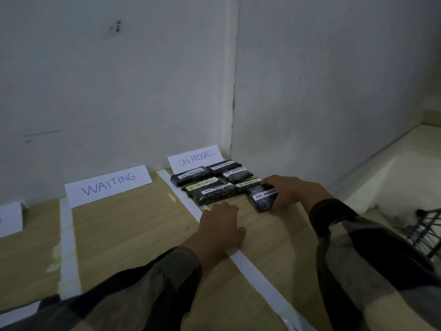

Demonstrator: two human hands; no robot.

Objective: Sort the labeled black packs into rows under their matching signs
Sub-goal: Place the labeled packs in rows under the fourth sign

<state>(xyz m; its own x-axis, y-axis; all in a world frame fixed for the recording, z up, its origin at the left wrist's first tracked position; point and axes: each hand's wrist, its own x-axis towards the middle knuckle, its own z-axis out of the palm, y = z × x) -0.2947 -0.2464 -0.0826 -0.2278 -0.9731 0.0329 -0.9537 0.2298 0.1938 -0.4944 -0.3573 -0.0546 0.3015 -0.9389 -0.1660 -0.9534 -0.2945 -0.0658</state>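
Several black packs with white "ON PROGRESS" labels lie in rows on the wooden table, just below the "ON PROGRESS" sign that leans on the wall. My right hand grips the nearest pack at the front right of the group, fingers curled round its right edge. My left hand rests on the table with fingers bent, over a white paper strip, just in front of the packs and holding nothing. A "WAITING" sign stands to the left with bare table in front of it.
White paper strips split the table into columns. Part of a third sign shows at the far left edge. The table sits in a wall corner. A metal rack stands on the floor at right.
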